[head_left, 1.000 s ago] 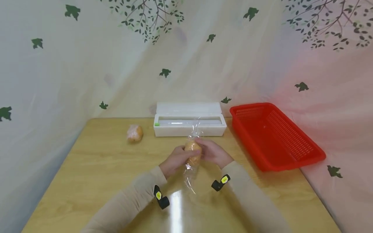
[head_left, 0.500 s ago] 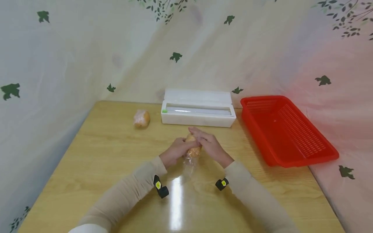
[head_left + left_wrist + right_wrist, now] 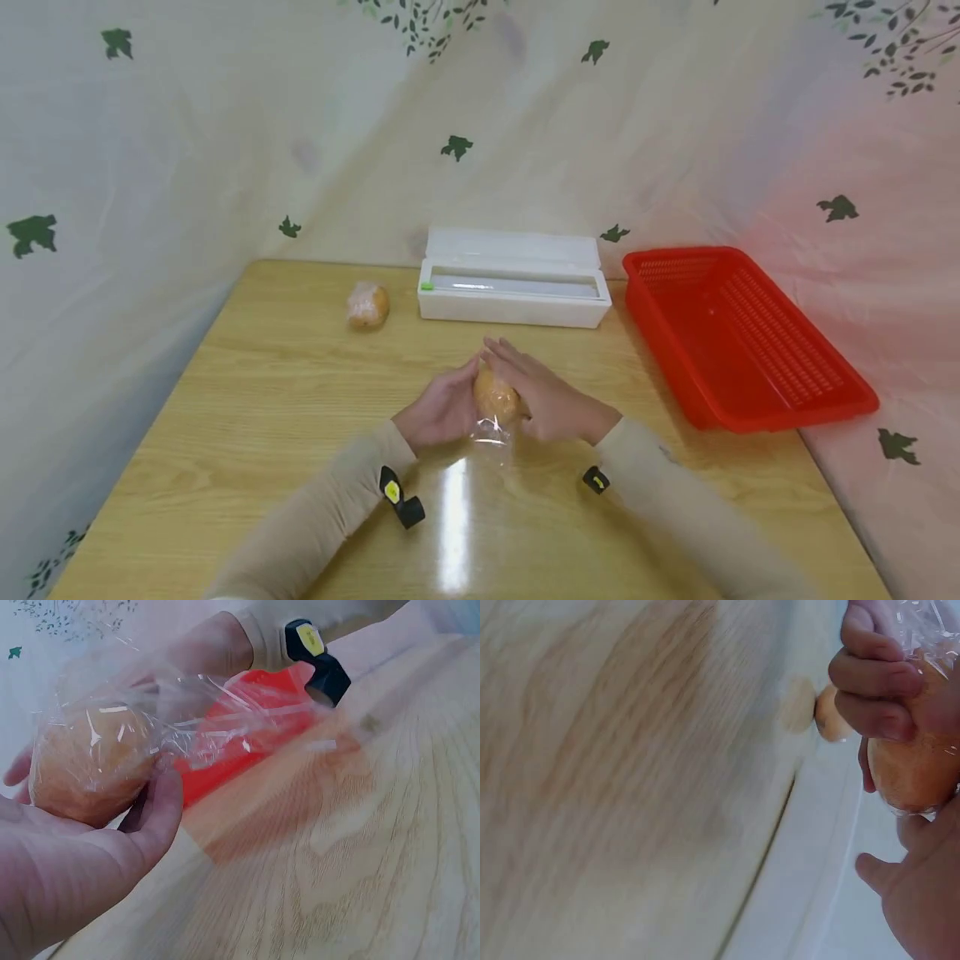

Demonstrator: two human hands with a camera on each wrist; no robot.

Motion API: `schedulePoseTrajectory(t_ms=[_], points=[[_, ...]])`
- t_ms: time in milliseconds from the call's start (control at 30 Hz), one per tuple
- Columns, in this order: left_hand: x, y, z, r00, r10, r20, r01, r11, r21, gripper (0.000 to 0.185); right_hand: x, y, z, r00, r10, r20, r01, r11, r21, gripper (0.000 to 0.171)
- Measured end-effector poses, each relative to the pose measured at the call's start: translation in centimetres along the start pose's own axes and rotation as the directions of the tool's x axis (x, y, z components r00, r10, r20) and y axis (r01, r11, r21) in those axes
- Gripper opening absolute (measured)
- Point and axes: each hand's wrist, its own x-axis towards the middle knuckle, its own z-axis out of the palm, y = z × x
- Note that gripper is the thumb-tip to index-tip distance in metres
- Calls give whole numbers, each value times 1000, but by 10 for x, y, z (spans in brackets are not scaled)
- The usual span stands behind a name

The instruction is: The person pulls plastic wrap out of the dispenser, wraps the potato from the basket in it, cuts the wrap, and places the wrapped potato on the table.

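A round orange-yellow fruit [image 3: 496, 397], its kind unclear, sits between both hands in clear plastic film [image 3: 492, 433]. My left hand [image 3: 441, 408] holds it from the left; in the right wrist view, curled fingers [image 3: 877, 679] wrap the fruit [image 3: 915, 772]. Straight fingers of my right hand [image 3: 551, 398] lie over its far right side, against the film. A loose end of film [image 3: 217, 739] trails off the fruit [image 3: 97, 761] in the left wrist view. The fruit's underside is hidden in the head view.
Another film-wrapped fruit [image 3: 368, 305] lies at the table's back left. Behind the hands stands a white film dispenser box [image 3: 516, 308], its lid raised. A red plastic basket [image 3: 701, 350] occupies the right side. Patterned cloth hangs behind the wooden table [image 3: 300, 392].
The film's upright far end is folded down, and the lower tail looks shorter. My right hand shifted from the fruit's side to over its far end. The head view tilted down and left.
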Motion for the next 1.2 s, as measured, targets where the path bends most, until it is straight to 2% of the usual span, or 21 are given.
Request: schedulePoseTrajectory(t_ms=[100, 167, 233, 300, 367, 467, 633, 733, 833, 900, 933, 1033, 1100, 1167, 1200], points=[[-2, -5, 8, 999, 34, -31, -34, 999, 2, 64, -3, -5, -4, 999, -42, 22, 47, 969, -243, 117], [-3, -9, 12, 996, 58, -72, -55, 998, 36, 64, -4, -8, -7, 997, -70, 32, 77, 938, -339, 116], [-3, -11, 16, 991, 70, -113, -60, 994, 90, 64, -6, -12, -11, 995, -89, 42, 98, 920, -378, 116], [-3, -13, 18, 988, 70, -136, -51, 988, 143, 64, -8, -16, -14, 993, -106, 51, 117, 917, -381, 116], [-2, -15, 20, 988, 66, -143, -40, 984, 176, 66, -11, -20, -15, 992, -112, 62, 127, 925, -357, 117], [-2, -17, 21, 991, 48, -126, -26, 986, 165, 65, -15, -24, -15, 992, -104, 68, 120, 944, -307, 118], [-2, -18, 20, 993, 36, -114, -16, 985, 170, 61, -18, -26, -11, 996, -87, 32, 91, 982, -163, 111], [-1, -18, 18, 990, 21, -140, 11, 975, 220, 59, -19, -26, -8, 998, -62, 16, 62, 998, -18, 111], [-2, -16, 18, 982, -4, -187, 54, 963, 264, 48, -19, -27, -7, 999, -33, 2, 33, 989, 142, 116], [-1, -13, 21, 976, -5, -219, 67, 958, 280, 43, -19, -27, -9, 999, -42, -31, 46, 986, 160, 118], [0, -11, 23, 971, 0, -237, 67, 959, 276, 41, -19, -26, -11, 997, -55, -58, 62, 989, 134, 119], [3, -5, 30, 954, 31, -299, 46, 968, 248, 42, -19, -24, -18, 980, -140, -138, 132, 989, -69, 114], [5, -1, 34, 941, 35, -337, 32, 981, 192, 47, -20, -23, -18, 961, -216, -171, 180, 963, -202, 106], [5, 2, 38, 926, 27, -376, 33, 988, 152, 53, -17, -22, -14, 943, -288, -168, 224, 921, -317, 94], [5, 3, 39, 925, 21, -381, 33, 990, 137, 56, -15, -22, -10, 932, -321, -166, 246, 900, -359, 87]])
